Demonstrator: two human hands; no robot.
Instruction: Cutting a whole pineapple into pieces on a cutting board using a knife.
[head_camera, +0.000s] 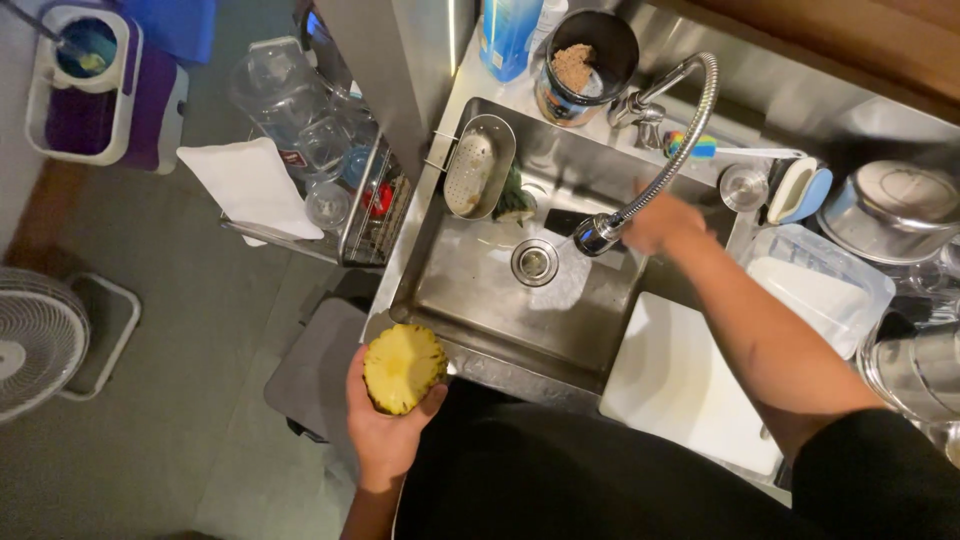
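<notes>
Steel makes up the biggest thing in view, a deep sink (470, 300) sunk into the desk (800, 110), with a round drain (534, 262) near its middle and a perforated oval strainer basket (478, 165) hung on its far left wall. Right of the sink lies a white cutting board (680, 385), with a clear lidded plastic box (820, 285) just beyond it. Left of the sink, lower down, a wire dish rack (375, 215) holds clear plastic containers (290, 100) and a white cloth (250, 185). A coiled spring faucet (680, 140) arches from the back edge down over the basin. Behind it stands a dark tin (585, 65) of brown grains, and a scrubbing brush with a coloured head (690, 146) lies nearby.

The right hand (662, 222) is stretched over the basin at the faucet's spray head (598, 235); it is blurred, so how far its grip is closed cannot be told. The left hand (385, 425) is cupped, fingers curled up round the rind of a cut pineapple (403, 368). That fruit sits at the sink's near left corner, its yellow cut face turned upward.
</notes>
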